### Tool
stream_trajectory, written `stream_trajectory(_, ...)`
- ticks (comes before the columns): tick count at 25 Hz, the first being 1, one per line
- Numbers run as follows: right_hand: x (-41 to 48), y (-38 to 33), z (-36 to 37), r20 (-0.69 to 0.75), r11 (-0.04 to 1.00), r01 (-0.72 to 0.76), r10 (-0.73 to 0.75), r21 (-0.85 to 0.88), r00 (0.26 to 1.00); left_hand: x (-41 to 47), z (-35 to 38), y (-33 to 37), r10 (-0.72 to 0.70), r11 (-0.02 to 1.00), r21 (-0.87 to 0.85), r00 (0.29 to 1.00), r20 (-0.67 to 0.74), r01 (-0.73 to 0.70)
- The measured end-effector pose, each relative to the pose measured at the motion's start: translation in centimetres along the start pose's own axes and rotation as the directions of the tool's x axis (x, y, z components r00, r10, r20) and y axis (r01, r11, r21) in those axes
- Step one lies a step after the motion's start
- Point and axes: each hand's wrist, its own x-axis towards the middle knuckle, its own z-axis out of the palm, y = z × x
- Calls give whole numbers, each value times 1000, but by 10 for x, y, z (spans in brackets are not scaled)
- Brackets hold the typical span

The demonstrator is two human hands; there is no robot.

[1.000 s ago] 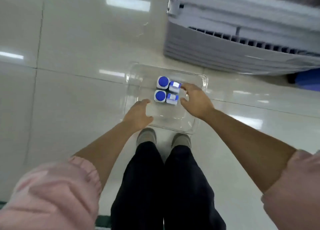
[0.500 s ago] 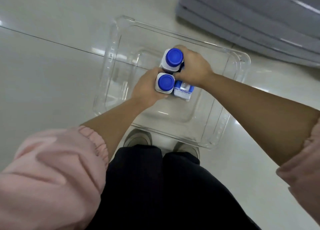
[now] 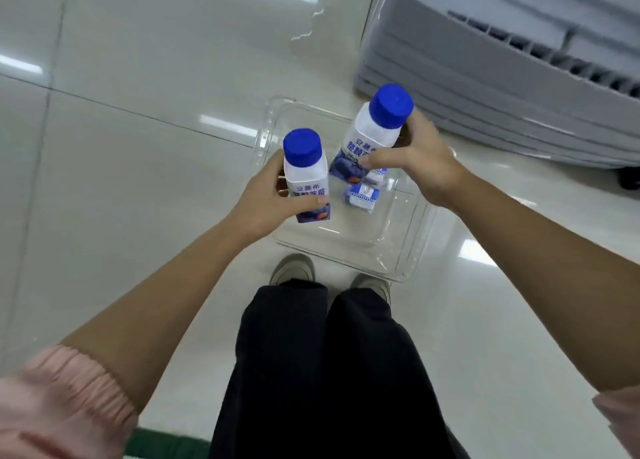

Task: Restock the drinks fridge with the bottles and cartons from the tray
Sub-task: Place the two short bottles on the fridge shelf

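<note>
While each hand's fingers grasp one bottle, left (image 3: 306, 176) and right (image 3: 372, 136), cartons (image 3: 362, 197) lie below.

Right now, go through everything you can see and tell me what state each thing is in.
Left bottle: capped, upright, lifted above the tray, held by the left hand.
Right bottle: capped, tilted, lifted, held by the right hand.
Carton: closed, in the tray; a second is partly hidden.
Tray: clear, on the floor, nearly emptied.
</note>
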Motion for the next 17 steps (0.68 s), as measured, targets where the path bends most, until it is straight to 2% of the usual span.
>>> stream_trajectory(5,-112,-124,-18,14,976,72,-76,205,997,-89,-20,155,94,991,-101,995,45,-89)
stream_trajectory(10,-220,-255,-49,-137,931,213,-179,297,974,-172,-23,316,214,976,-76,964,160,-204)
stream_trajectory(13,-279,-329,-71,-289,886,340,-251,317,924,-213,-16,405,301,954,-48,930,209,-298)
stream_trajectory(17,-351,-410,-102,-459,837,490,-346,243,818,-263,-2,518,445,891,-32,860,251,-452)
